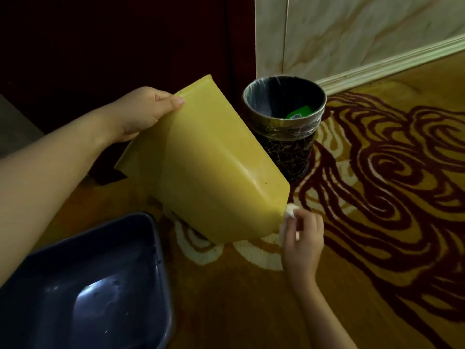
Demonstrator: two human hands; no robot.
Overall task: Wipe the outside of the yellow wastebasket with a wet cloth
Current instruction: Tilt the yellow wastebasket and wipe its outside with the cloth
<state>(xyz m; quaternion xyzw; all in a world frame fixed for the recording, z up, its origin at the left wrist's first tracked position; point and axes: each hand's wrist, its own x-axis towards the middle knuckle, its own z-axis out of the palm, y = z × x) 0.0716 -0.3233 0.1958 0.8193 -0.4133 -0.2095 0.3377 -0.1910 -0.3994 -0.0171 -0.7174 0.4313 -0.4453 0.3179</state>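
Observation:
The yellow wastebasket (208, 162) is tilted, its rim up and to the left, its base low over the carpet. My left hand (143, 110) grips the rim at the upper left, thumb on the outer wall. My right hand (303, 241) holds a small white cloth (290, 213) pressed against the basket's lower right corner near the base. Most of the cloth is hidden in my fingers.
A dark blue basin (148, 238) holding some water sits at the lower left, close to the basket. A dark round bin (284, 144) with a plastic liner stands right behind the basket. Patterned orange and maroon carpet (377, 185) spreads to the right; a marble wall (352, 34) rises behind.

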